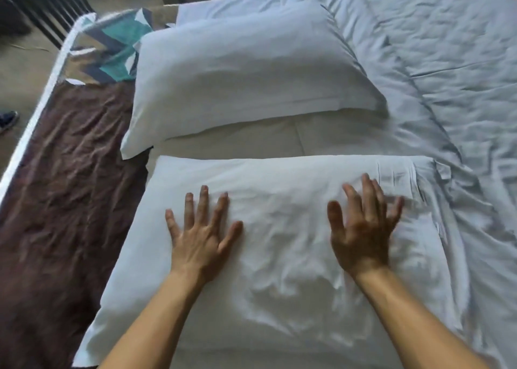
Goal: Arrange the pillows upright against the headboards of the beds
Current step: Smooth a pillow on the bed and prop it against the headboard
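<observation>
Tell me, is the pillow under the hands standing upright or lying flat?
Lying flat. The near pillow lies face up on the bed, with the left hand and the right hand spread open on it.

Both hands lie flat on the near pillow [279, 242]; the far pillow [246, 77] lies beyond it, the duvet [447, 75] to their right, the bed runner [61, 173] left.

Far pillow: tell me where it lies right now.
In the head view the far pillow lies upper centre, beyond the near pillow under both hands, with the patterned cloth on its left and the rumpled white duvet on its right.
</observation>
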`<state>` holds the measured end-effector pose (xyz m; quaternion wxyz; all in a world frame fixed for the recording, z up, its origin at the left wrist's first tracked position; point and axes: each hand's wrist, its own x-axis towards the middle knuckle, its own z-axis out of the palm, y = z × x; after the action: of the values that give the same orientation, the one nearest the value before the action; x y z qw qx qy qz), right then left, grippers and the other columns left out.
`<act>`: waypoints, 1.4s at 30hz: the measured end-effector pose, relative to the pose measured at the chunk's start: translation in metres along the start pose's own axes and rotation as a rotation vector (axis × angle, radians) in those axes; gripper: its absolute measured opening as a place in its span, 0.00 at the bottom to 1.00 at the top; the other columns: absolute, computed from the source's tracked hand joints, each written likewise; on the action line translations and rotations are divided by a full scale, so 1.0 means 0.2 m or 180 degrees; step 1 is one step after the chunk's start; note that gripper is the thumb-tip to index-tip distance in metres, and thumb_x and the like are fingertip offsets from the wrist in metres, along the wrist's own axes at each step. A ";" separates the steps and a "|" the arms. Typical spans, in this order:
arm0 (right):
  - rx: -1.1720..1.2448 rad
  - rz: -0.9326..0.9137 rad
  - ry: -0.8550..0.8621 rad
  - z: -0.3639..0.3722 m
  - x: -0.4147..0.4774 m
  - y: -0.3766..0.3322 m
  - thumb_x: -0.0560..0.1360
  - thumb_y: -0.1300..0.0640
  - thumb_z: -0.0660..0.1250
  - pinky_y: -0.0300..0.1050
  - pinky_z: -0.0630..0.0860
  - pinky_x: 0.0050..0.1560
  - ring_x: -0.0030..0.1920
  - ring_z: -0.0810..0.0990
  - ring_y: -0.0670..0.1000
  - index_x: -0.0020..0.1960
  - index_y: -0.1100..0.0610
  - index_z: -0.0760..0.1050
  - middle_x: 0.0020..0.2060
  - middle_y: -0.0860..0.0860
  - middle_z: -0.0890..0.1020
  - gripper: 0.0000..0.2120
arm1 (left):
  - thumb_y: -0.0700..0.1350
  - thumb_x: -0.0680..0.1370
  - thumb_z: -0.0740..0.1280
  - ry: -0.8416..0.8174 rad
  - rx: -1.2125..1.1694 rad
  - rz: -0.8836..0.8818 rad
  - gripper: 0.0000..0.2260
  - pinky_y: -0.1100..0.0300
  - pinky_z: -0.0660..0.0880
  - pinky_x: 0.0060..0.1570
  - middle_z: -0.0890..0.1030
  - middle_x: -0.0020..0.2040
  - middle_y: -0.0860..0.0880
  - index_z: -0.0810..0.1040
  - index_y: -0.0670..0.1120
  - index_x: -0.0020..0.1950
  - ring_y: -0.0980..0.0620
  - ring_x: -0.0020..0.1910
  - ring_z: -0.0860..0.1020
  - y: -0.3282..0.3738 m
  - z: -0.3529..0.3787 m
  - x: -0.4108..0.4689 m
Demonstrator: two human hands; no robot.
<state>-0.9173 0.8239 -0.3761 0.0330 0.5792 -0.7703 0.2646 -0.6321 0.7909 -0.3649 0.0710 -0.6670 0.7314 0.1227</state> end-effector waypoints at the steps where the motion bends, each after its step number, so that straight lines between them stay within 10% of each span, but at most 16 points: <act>1: 0.0076 -0.0094 -0.0186 0.03 0.05 -0.13 0.83 0.40 0.53 0.67 0.48 0.77 0.74 0.69 0.62 0.68 0.59 0.78 0.74 0.62 0.71 0.29 | 0.74 0.71 0.30 0.0007 -0.0032 -0.0001 0.37 0.35 0.34 0.74 0.35 0.82 0.53 0.35 0.64 0.80 0.45 0.81 0.36 0.04 -0.02 0.05; 6: -0.0216 -0.0916 -0.1625 0.24 0.22 -0.53 0.78 0.37 0.38 0.63 0.32 0.76 0.82 0.53 0.57 0.81 0.49 0.61 0.82 0.57 0.57 0.36 | 0.61 0.76 0.33 0.0029 0.0069 0.0170 0.31 0.31 0.35 0.74 0.40 0.84 0.50 0.35 0.62 0.80 0.45 0.82 0.38 0.28 -0.06 0.35; 13: -0.1053 0.0165 -0.2126 0.08 0.28 0.24 0.72 0.24 0.29 0.61 0.36 0.79 0.82 0.41 0.50 0.81 0.34 0.40 0.83 0.50 0.45 0.39 | 0.72 0.78 0.39 -0.0131 -0.0198 -0.0512 0.32 0.39 0.37 0.77 0.45 0.84 0.54 0.45 0.66 0.81 0.49 0.82 0.42 -0.12 0.00 0.39; 17: -0.1310 0.0730 -0.2090 -0.06 0.30 0.58 0.66 0.22 0.23 0.66 0.43 0.77 0.82 0.46 0.49 0.81 0.35 0.47 0.83 0.47 0.47 0.48 | 0.74 0.77 0.42 -0.0302 -0.0427 -0.1028 0.31 0.37 0.45 0.77 0.49 0.84 0.53 0.48 0.68 0.80 0.45 0.82 0.48 -0.42 -0.05 0.37; 23: -0.0454 0.0228 -0.0805 0.04 0.49 0.26 0.75 0.37 0.52 0.67 0.50 0.76 0.76 0.65 0.61 0.70 0.58 0.76 0.77 0.60 0.67 0.34 | 0.65 0.82 0.49 0.0176 -0.1096 -0.0777 0.29 0.38 0.51 0.77 0.56 0.83 0.50 0.57 0.58 0.82 0.45 0.81 0.55 -0.30 -0.18 0.62; 29: -0.0124 -0.0184 -0.2592 0.45 0.65 -0.41 0.84 0.40 0.48 0.65 0.45 0.78 0.76 0.67 0.56 0.72 0.48 0.73 0.76 0.54 0.71 0.25 | 0.62 0.83 0.46 -0.0552 -0.0450 0.0514 0.24 0.36 0.42 0.76 0.67 0.78 0.55 0.62 0.61 0.79 0.51 0.77 0.64 0.30 -0.08 0.83; 42: -0.1383 0.0591 -0.3035 0.39 0.68 0.18 0.78 0.30 0.38 0.68 0.34 0.75 0.81 0.51 0.58 0.79 0.38 0.61 0.81 0.51 0.61 0.33 | 0.72 0.77 0.45 -0.0624 -0.0593 -0.1017 0.30 0.39 0.56 0.75 0.48 0.84 0.53 0.52 0.70 0.79 0.44 0.81 0.54 -0.52 0.01 0.73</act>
<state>-0.9745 0.6762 -0.4084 -0.2253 0.5444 -0.7849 -0.1919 -0.5440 0.6424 -0.4151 0.0984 -0.7631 0.5914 0.2413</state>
